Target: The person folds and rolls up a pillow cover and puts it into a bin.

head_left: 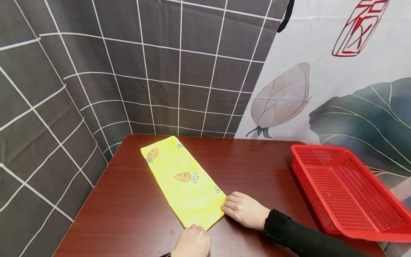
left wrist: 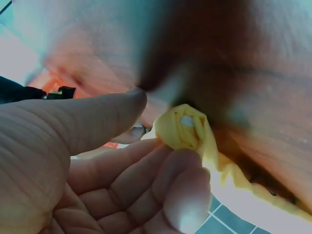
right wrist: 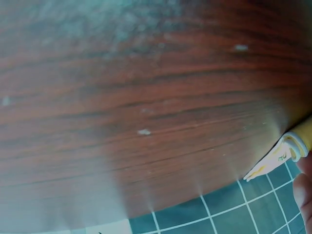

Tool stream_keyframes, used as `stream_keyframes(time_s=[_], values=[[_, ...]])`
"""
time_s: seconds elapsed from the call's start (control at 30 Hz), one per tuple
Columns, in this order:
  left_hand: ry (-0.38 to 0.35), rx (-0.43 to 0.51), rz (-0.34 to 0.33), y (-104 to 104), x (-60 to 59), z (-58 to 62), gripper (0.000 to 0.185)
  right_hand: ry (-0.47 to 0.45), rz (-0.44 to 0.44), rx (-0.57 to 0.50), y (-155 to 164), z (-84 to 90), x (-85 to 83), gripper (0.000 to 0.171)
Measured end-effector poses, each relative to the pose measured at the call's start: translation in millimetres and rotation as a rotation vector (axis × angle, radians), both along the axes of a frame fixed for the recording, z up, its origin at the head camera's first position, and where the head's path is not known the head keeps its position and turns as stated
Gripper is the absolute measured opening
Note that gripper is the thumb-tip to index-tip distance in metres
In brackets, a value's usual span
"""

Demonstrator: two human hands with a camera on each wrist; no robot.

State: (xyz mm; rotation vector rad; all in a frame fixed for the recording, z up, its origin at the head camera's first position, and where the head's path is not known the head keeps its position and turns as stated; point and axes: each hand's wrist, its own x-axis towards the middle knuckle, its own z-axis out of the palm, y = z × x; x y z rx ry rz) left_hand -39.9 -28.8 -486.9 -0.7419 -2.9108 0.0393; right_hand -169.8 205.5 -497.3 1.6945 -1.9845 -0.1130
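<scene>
a folded yellow cloth [head_left: 183,180] printed with carrots lies flat on the dark wood counter [head_left: 257,167], its long axis running from about 11 o'clock at the far end to about 5 o'clock at the near end. both hands sit at that near short edge, one at each near corner, so the whole length of the cloth stretches away from them toward the checked curtain [head_left: 128,71].

the left hand [head_left: 192,242] is at the nearest corner, at roughly 6 o'clock of the cloth. in the left wrist view its fingers [left wrist: 161,180] are curled and the thumb [left wrist: 92,122] lies over them, pinching a bunched bit of the yellow cloth [left wrist: 187,129].

the right hand [head_left: 245,210] is at the other near corner, about 4 o'clock of the cloth, its knuckles bent and its fingertips touching the edge. in the right wrist view only a fingertip [right wrist: 304,187] shows beside a sliver of the hem [right wrist: 282,156]; it looks like a pinch, but i cannot tell for sure.

neither hand is clearly nearer; each is on its own corner. a red basket [head_left: 350,189] stands well apart at 3 o'clock.
</scene>
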Motion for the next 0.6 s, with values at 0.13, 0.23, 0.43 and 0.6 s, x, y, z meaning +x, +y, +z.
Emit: stream_keyframes(time_s=[0.13, 0.23, 0.43, 0.6], values=[[0.062, -0.033, 0.011, 3, -1.7, -0.9, 0.018, 0.035, 0.005, -0.002, -1, -2.2, -1.2, 0.02], [0.091, -0.057, 0.005, 4, -3.0, -1.6, 0.019, 0.039, -0.01, -0.002, -2, -4.0, -0.4, 0.023], [0.134, -0.099, 0.012, 6, -7.7, -1.7, 0.023, 0.023, -0.036, -0.019, -4, -6.2, 0.6, 0.023], [0.108, -0.099, 0.007, 4, -10.7, -0.8, 0.023, 0.0, -0.053, -0.016, -6, -6.4, 0.3, 0.022]])
